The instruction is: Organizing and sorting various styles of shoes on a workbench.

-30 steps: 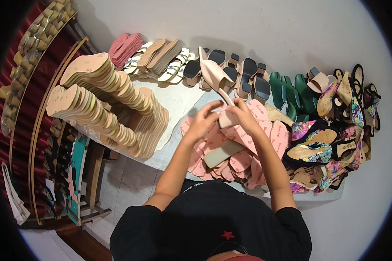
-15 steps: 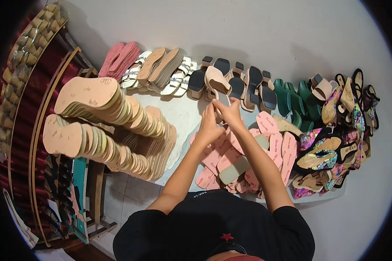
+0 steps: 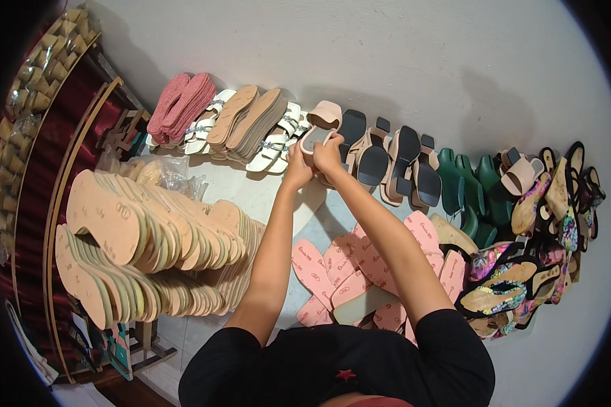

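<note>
A beige slide sandal (image 3: pixel 324 115) with a wide strap and a grey footbed is held between both my hands near the back of the table. Its toe points toward the wall. My left hand (image 3: pixel 297 166) grips the heel end from the left, fingers closed on it. On the other side my right hand (image 3: pixel 328 154) is closed around the sandal's right edge. Right beside it lie beige sandals with black soles (image 3: pixel 373 166) turned up, in a row. White strappy sandals (image 3: pixel 275 146) stand just left of my hands.
Tall stacks of beige insoles (image 3: pixel 115 210) rise at the left. Pink insoles (image 3: pixel 349 264) lie loosely under my right forearm. Green shoe lasts (image 3: pixel 492 186) and colourful sandals (image 3: pixel 512 278) fill the right. Pink soles (image 3: pixel 183 108) and tan soles (image 3: pixel 241 122) stand along the wall.
Both hands have moved away from me and slightly left with the beige sandal, up to the row at the wall. The view has shifted too, showing a plastic bag behind the insole stacks.
</note>
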Demonstrator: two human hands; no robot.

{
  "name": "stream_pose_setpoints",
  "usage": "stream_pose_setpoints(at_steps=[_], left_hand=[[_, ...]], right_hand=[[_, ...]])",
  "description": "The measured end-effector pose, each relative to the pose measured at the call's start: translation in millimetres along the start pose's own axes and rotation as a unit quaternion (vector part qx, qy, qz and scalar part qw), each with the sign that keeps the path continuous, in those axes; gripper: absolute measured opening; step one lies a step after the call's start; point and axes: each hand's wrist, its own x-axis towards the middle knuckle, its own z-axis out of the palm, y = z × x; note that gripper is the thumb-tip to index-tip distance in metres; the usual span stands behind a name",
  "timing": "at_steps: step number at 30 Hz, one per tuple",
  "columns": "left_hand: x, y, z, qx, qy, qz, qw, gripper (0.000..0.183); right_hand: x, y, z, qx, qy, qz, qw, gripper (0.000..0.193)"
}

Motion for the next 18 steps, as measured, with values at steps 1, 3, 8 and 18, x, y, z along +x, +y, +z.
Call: stream_pose_setpoints(at_steps=[1, 3, 8, 18], left_hand=[[8.6, -10.1, -0.9, 0.008, 0.009, -0.007, 1.0, 0.086], [15.6, -21.3, -6.9, -0.023, -0.015, -0.02, 0.999, 0.085], [12.3, -33.3, -5.1, -0.114, -0.028, 0.004, 0.993, 0.072], [15.7, -41.1, -10.8, -0.169, -0.042, -0.022, 0.985, 0.06]], right_hand=[[2.9, 2.2, 4.9, 0.004, -0.002, -0.023, 1.0, 0.052], [12.6, 16.2, 14.5, -0.007, 0.003, -0.066, 0.998, 0.056], [29.9, 37.3, 12.3, 0.043, -0.096, -0.04, 0.994, 0.059], [19.5, 32.2, 31.4, 0.007, 0.003, -0.107, 0.994, 0.056]])
